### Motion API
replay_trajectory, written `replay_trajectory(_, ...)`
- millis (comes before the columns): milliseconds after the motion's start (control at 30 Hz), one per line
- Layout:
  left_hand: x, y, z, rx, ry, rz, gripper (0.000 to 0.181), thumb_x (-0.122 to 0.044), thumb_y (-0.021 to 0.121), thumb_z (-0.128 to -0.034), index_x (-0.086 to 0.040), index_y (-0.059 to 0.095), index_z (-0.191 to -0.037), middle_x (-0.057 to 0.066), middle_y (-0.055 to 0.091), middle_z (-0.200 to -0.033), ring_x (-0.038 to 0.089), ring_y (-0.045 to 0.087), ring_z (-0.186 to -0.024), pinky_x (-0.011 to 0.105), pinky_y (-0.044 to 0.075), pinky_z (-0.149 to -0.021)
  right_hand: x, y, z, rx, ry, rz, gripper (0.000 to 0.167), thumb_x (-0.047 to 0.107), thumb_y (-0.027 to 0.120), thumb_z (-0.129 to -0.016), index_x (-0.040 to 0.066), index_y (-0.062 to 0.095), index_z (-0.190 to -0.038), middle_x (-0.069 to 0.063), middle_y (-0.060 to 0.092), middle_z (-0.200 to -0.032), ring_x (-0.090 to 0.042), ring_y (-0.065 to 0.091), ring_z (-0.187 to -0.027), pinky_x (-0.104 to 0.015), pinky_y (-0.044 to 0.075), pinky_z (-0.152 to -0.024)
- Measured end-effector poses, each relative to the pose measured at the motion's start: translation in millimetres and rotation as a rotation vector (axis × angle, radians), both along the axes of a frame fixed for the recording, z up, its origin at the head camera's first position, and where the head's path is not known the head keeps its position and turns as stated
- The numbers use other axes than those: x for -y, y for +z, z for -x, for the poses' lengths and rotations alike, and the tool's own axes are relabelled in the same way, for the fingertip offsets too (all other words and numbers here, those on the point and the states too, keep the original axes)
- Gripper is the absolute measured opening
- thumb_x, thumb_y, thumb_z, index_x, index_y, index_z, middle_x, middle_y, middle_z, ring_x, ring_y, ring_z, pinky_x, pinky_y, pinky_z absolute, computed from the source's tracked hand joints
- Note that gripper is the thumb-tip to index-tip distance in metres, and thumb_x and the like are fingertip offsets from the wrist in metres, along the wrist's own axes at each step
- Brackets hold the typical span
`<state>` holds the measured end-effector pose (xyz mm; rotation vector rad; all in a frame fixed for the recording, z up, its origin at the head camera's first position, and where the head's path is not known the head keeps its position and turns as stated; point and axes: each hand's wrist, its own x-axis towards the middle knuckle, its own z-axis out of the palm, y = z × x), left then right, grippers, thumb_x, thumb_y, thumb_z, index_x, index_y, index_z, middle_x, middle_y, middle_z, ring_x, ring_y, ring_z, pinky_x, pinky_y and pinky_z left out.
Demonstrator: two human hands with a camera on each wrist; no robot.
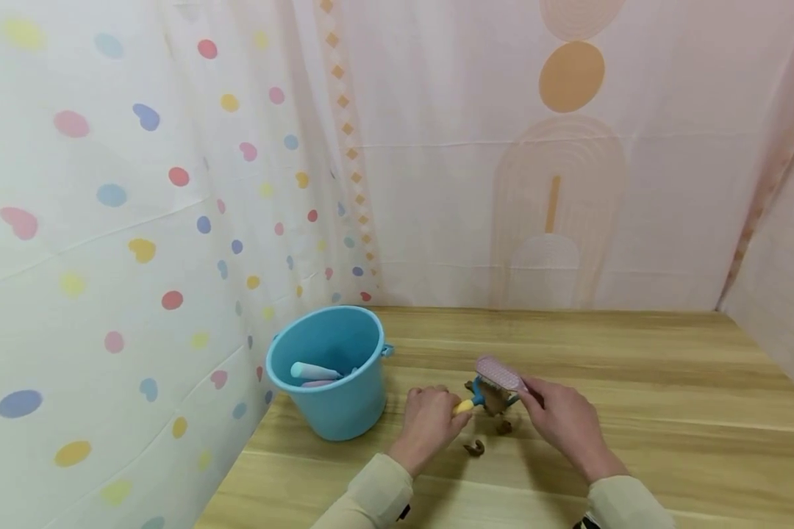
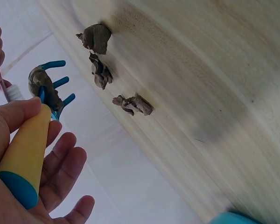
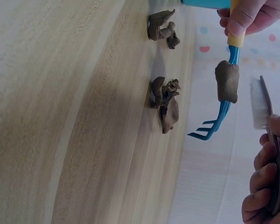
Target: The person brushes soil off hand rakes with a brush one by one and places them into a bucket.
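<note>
The left hand [image 1: 430, 422] grips the yellow handle [image 2: 28, 154] of a small blue rake, its thumb along the handle. A brown clay-like lump [image 3: 227, 81] clings round the blue metal of the rake [image 3: 214, 123], whose prongs are bare in the right wrist view. The right hand [image 1: 565, 422] holds a pink-backed brush [image 1: 499, 373] with pale bristles [image 3: 259, 105] facing the rake. In the right wrist view a gap shows between bristles and lump. Several brown pieces [image 2: 133, 105] lie on the table below the tools.
A light blue bucket [image 1: 344, 411] stands on the wooden table [image 1: 635, 353] left of the hands, with a pale-handled item [image 1: 314, 372] and other things inside. A dotted curtain [image 1: 139, 294] hangs at the left, and a pale patterned curtain [image 1: 437, 206] behind the table.
</note>
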<state>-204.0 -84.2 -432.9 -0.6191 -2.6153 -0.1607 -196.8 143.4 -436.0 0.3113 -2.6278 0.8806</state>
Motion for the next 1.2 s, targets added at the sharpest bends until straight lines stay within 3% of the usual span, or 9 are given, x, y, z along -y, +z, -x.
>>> replay_trajectory(167, 0.4, 0.1, 1.7, 0.055, 0.017, -0.001, 0.034, -0.034, 0.073, -0.0881, -0.021, 0.057, -0.061, -0.013, 0.042, -0.051, 0.006, 0.042, -0.051, 0.037, 0.042, -0.069, 4.0, 0.4, -0.1, 0.023, 0.05, -0.032, 0.032, 0.025, 0.066, -0.096, 0.009, 0.07, -0.124, -0.01, 0.073, -0.104, -0.013, 0.058, -0.069, -0.035, 0.045, -0.055)
replay_trajectory(267, -0.4, 0.9, 1.7, 0.074, 0.028, 0.027, 0.035, -0.034, 0.072, -0.0891, -0.021, 0.056, -0.061, -0.013, 0.042, -0.051, 0.006, 0.042, -0.051, 0.038, 0.043, -0.072, 5.8, 1.5, -0.6, 0.02, 0.055, -0.076, 0.031, 0.023, 0.067, -0.096, 0.009, 0.07, -0.122, -0.011, 0.073, -0.105, -0.017, 0.064, -0.074, -0.038, 0.048, -0.057)
replay_trajectory(467, -2.0, -0.1, 0.1, 0.051, 0.033, 0.095, 0.037, -0.038, 0.073, -0.089, -0.021, 0.054, -0.061, -0.012, 0.046, -0.052, 0.005, 0.046, -0.05, 0.039, 0.046, -0.076, 9.3, 2.4, 1.8, 0.022, 0.01, -0.145, 0.03, 0.023, 0.068, -0.095, 0.01, 0.071, -0.122, -0.011, 0.074, -0.097, -0.014, 0.057, -0.063, -0.034, 0.041, -0.049)
replay_trajectory(733, -2.0, -0.8, 0.3, 0.033, 0.028, 0.107, 0.04, -0.038, 0.07, -0.0912, -0.022, 0.052, -0.06, -0.012, 0.044, -0.051, 0.005, 0.043, -0.048, 0.037, 0.046, -0.075, 12.3, -0.5, 10.6, -0.002, -0.017, -0.2, 0.031, 0.024, 0.066, -0.096, 0.01, 0.07, -0.123, -0.006, 0.067, -0.077, -0.013, 0.044, -0.053, -0.031, 0.035, -0.044)
replay_trajectory(1000, -1.8, -1.2, 4.2, 0.026, 0.0, 0.045, 0.043, -0.038, 0.071, -0.0901, -0.022, 0.049, -0.058, -0.013, 0.04, -0.049, 0.005, 0.04, -0.048, 0.034, 0.042, -0.067, 1.5, 1.8, 22.1, -0.055, -0.073, -0.164, 0.028, 0.023, 0.066, -0.096, 0.012, 0.071, -0.121, -0.014, 0.072, -0.087, -0.022, 0.057, -0.055, -0.037, 0.039, -0.043)
replay_trajectory(1100, -1.7, 1.0, 6.7, 0.009, 0.008, 0.03, 0.044, -0.038, 0.072, -0.089, -0.022, 0.048, -0.056, -0.013, 0.037, -0.048, 0.006, 0.038, -0.047, 0.031, 0.04, -0.062, 1.4, 7.1, 22.9, -0.067, -0.04, -0.123, 0.03, 0.028, 0.066, -0.096, 0.012, 0.071, -0.122, -0.011, 0.074, -0.094, -0.023, 0.063, -0.064, -0.039, 0.042, -0.046)
replay_trajectory(1200, -3.7, 4.3, 9.5, 0.008, 0.017, 0.033, 0.045, -0.038, 0.071, -0.0893, -0.022, 0.047, -0.055, -0.013, 0.037, -0.048, 0.006, 0.038, -0.047, 0.032, 0.04, -0.061, 5.0, 9.4, 23.5, -0.07, 0.056, -0.148, 0.034, 0.033, 0.065, -0.097, 0.012, 0.07, -0.124, -0.007, 0.074, -0.093, -0.017, 0.059, -0.064, -0.036, 0.042, -0.048)
